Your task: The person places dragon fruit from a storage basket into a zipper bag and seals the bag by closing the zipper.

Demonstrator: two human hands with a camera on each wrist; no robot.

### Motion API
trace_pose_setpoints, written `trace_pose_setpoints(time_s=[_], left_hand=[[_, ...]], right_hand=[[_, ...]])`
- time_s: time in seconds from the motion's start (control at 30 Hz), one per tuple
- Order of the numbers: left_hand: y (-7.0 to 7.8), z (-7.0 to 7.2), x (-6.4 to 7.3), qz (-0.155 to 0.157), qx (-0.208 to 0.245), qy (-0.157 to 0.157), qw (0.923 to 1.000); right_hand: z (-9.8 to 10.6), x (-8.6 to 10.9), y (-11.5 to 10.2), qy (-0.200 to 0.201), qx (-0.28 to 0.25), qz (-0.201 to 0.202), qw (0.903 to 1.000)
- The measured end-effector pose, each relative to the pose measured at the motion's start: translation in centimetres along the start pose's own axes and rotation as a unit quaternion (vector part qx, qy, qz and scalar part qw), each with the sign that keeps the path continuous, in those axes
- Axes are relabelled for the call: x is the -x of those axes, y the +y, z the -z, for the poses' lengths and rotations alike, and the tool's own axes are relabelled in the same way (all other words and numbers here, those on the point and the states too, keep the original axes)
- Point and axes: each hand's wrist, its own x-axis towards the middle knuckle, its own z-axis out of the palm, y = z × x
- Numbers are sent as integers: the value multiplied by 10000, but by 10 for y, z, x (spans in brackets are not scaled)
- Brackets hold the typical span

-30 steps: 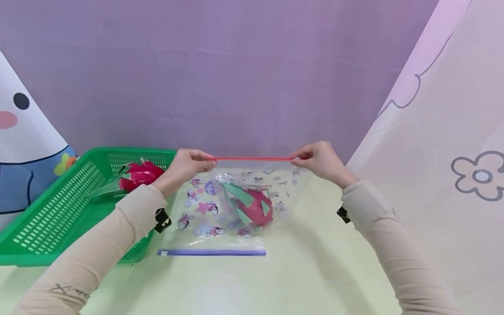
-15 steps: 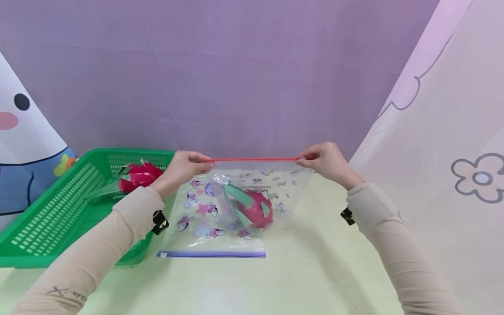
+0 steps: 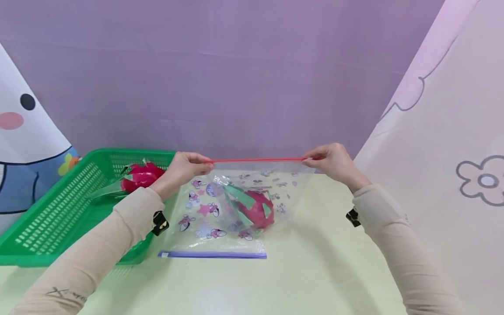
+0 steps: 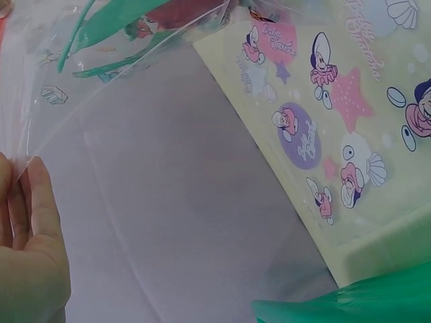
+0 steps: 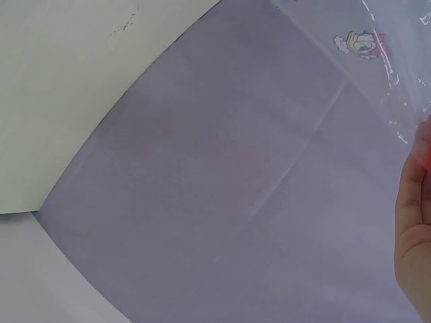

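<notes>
A clear printed zip bag with a red zip strip along its top hangs between both hands. Inside it lies a dragon fruit, pink with long green scales. My left hand pinches the strip's left end; in the left wrist view, the left hand's fingers grip the bag's edge. At the strip's right end, my right hand pinches the zip between thumb and fingers. Only part of the right hand shows in the right wrist view.
Behind the held bag, a second printed bag with a purple zip strip lies flat on the pale table. To the left stands a green basket holding another dragon fruit. A purple cloth hangs at the back.
My right hand has slid to the right along the red strip, so the gap between the hands is wider. The left hand has stayed nearly still at the left end.
</notes>
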Motion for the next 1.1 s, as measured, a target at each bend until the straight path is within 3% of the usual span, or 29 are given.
trace_pose_setpoints(time_s=[0.33, 0.8, 1.1], left_hand=[[-1, 0, 2, 101, -99, 2, 9999], [9, -9, -2, -87, -22, -205, 9997], [4, -6, -7, -153, -140, -89, 9997]], right_hand=[[1, 6, 4, 149, -86, -11, 9999], [10, 15, 14, 215, 93, -116, 9997], [3, 13, 14, 190, 84, -1, 9998]])
